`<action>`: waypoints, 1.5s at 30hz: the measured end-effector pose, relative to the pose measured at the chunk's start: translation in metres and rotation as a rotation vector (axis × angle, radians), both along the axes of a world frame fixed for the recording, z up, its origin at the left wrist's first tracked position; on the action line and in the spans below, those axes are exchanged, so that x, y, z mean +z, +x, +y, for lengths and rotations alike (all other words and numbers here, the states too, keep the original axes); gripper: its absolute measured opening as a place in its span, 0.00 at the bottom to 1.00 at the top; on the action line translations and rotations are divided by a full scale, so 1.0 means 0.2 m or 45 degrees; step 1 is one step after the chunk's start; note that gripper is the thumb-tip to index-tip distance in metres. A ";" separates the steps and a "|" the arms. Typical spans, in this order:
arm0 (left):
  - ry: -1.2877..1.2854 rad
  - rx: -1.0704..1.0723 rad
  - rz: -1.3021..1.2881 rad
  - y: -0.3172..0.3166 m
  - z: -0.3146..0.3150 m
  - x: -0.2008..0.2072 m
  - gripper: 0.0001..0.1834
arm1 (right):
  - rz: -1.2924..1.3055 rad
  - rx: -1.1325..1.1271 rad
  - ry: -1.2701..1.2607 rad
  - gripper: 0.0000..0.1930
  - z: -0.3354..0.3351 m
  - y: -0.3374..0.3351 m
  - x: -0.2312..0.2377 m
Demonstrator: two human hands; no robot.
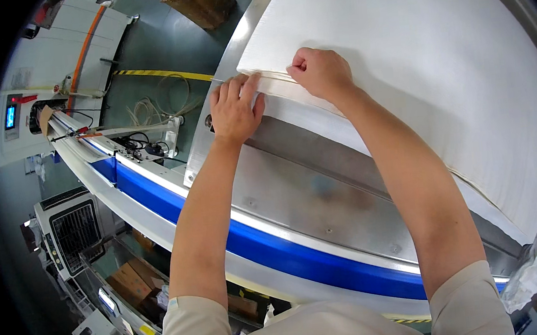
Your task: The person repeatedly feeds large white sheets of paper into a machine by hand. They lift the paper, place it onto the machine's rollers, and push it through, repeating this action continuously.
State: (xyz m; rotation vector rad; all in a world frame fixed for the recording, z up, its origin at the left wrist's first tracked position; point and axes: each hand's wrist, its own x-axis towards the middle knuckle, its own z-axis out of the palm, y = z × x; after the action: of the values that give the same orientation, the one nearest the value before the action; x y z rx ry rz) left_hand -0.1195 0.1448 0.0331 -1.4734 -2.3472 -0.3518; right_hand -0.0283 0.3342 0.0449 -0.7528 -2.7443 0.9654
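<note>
A broad stack of white, cloth-like layers (397, 35) lies on the metal table (296, 190), its layered near edge facing me. At the stack's near left corner, my left hand (235, 110) rests with fingers stretched forward and thumb apart, touching the edge of the layers. Just to its right, my right hand (321, 72) is closed in a pinch at the upper layers along that same edge. How many layers sit between its fingertips is hidden. Lower layers show as thin lines between the two hands.
A blue strip (275, 246) runs along the table's near side. Left stands a white machine with a small lit screen (10, 117). Coiled hoses (148, 111) lie on the floor beside yellow-black tape (164, 74). Cardboard boxes (131, 281) sit lower left; crumpled white sheeting (530, 272) hangs lower right.
</note>
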 end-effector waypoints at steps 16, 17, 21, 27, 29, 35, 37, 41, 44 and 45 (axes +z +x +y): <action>-0.251 -0.374 0.060 -0.09 -0.06 0.11 0.18 | 0.339 0.092 0.069 0.11 -0.14 0.20 0.04; -0.430 -0.328 0.128 -0.09 -0.07 0.12 0.18 | 0.315 0.096 0.168 0.12 -0.19 0.31 0.05; -0.757 -0.205 -0.076 -0.11 -0.07 0.15 0.23 | -0.070 -0.214 0.375 0.14 -0.13 0.87 0.02; -1.122 -0.026 0.034 0.01 0.13 0.35 0.25 | -0.392 -0.538 0.836 0.17 0.30 1.98 0.01; -1.139 -0.117 0.040 -0.05 0.17 0.26 0.23 | -0.482 -0.637 0.879 0.20 0.51 2.48 -0.03; -1.230 0.024 0.156 -0.14 0.29 0.01 0.08 | -0.858 -0.895 0.697 0.29 0.91 3.57 0.04; -1.267 -0.081 0.325 -0.34 0.18 -0.11 0.07 | -1.110 -0.950 0.631 0.32 1.04 3.79 0.06; -1.188 -0.021 0.353 -0.62 0.01 -0.22 0.07 | -1.417 -0.971 0.483 0.30 1.23 4.05 0.08; -1.000 -0.087 0.242 -0.70 -0.01 -0.27 0.09 | -1.500 -0.859 0.414 0.26 1.36 4.47 0.10; -0.991 -0.126 0.244 -0.72 -0.02 -0.28 0.09 | -1.477 -0.799 0.303 0.21 1.40 4.59 0.13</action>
State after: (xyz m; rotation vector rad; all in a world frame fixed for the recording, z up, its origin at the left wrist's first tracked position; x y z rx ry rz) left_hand -0.2626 0.1413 -0.0220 -1.8288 -2.3591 0.7360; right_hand 0.8898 0.6145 0.0715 -2.4942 -2.8451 -0.0138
